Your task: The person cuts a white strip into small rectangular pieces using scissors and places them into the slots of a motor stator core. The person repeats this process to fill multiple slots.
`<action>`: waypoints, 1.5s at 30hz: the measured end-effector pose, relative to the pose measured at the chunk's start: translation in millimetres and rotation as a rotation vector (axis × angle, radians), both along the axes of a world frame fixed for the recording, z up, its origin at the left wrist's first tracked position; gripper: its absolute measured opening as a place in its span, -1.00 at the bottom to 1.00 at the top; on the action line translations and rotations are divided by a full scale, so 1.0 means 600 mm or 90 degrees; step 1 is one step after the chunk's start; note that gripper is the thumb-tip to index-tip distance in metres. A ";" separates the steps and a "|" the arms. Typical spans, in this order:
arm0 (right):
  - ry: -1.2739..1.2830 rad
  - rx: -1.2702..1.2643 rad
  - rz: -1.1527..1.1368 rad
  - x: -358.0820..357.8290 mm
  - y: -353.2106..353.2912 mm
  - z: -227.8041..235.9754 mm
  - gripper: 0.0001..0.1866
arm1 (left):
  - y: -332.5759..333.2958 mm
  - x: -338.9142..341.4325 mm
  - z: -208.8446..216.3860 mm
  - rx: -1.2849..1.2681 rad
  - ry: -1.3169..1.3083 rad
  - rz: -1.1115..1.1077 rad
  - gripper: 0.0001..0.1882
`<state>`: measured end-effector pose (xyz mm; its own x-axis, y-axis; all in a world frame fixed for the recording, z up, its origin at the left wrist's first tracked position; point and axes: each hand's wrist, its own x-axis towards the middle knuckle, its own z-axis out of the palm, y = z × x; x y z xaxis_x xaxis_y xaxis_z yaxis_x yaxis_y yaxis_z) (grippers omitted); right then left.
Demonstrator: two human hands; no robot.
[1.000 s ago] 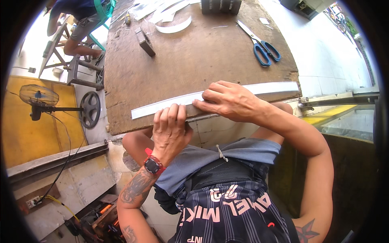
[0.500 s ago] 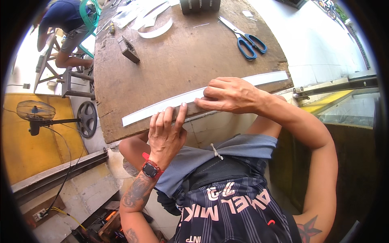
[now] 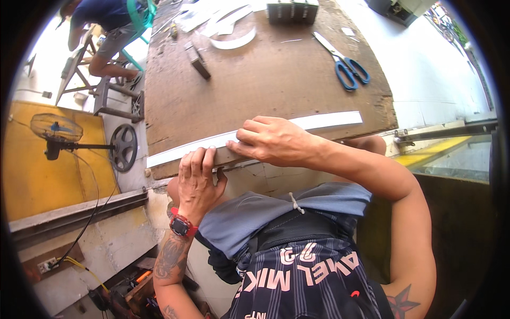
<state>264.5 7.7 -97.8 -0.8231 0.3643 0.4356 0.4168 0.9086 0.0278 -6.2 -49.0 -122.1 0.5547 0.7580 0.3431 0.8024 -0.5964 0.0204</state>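
Observation:
A long, narrow white strip lies along the near edge of the brown wooden table, bending slightly. My right hand is over its middle, with curled fingers pinching and pressing the strip near the edge. To its left, my left hand rests stretched fingertips on the strip's near side. That thumb sits lower, by the table edge. The strip's left end reaches the table's left corner, while its right end lies flat beyond my right hand. A red-strapped watch is on my left wrist.
Blue-handled scissors lie at the far right. A small dark metal block, a curved white strip and a larger dark block are farther back. Left of the table are a fan and a person.
The white strip has slid left along the table edge, and both hands have moved left with it. My left fingers have drawn closer together. The whole view has also shifted.

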 end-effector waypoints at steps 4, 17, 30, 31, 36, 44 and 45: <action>0.077 0.029 0.001 0.008 0.001 -0.017 -0.60 | -0.002 -0.037 -0.008 0.027 0.026 -0.027 -0.15; 0.001 -0.007 -0.011 0.055 -0.005 -0.012 -0.58 | -0.003 0.023 -0.027 0.074 0.024 -0.018 -0.19; -0.004 -0.023 -0.024 0.084 -0.009 -0.012 -0.59 | -0.003 0.058 -0.022 0.052 0.028 -0.029 -0.15; -0.002 -0.033 -0.030 0.084 -0.009 -0.013 -0.58 | -0.005 0.062 -0.023 0.034 0.036 -0.015 -0.13; 0.000 -0.015 -0.015 0.100 -0.007 -0.012 -0.60 | -0.009 0.093 -0.034 0.039 0.007 -0.011 -0.09; -0.004 -0.023 -0.023 0.119 -0.008 -0.012 -0.58 | -0.009 0.113 -0.030 0.037 0.030 -0.003 -0.08; 0.001 -0.017 -0.017 0.124 -0.007 -0.010 -0.58 | -0.011 0.120 -0.033 0.033 0.014 -0.006 -0.07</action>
<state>338.9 3.5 -103.8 -0.8122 0.3980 0.4265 0.4415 0.8972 0.0036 66.1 -55.6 -142.0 0.5692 0.7345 0.3696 0.7969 -0.6035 -0.0280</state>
